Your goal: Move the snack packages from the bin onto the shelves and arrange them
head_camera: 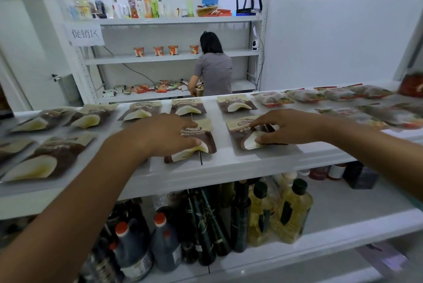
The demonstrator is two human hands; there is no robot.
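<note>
Seemingly well along: brown snack packages [188,107] lie in rows across the shelf [229,169]. The left hand [164,134] rests flat-fingered on a front package [207,139], and the right hand [286,126] pinches its neighbour [238,137]. The bin is out of view.

Gloss on matt, all along the shelf [251,163].
Snack pouches [235,105] in slick plastic film, brown and cream print, sheen sliding across the faces. Underneath, white painted metal, smooth, faintly reflective at the front lip. Off to the right, red-trimmed packets [272,99] in clear crinkled film, shinier still. Down below, dark bottles [203,225], glossy, glass or plastic impossible to call; oil bottles [293,209] in clear smooth plastic; dark jugs [132,253] with glossy red plastic caps. Far back, a matt paper sign [85,33] and a soft grey cloth top [215,72].
</note>
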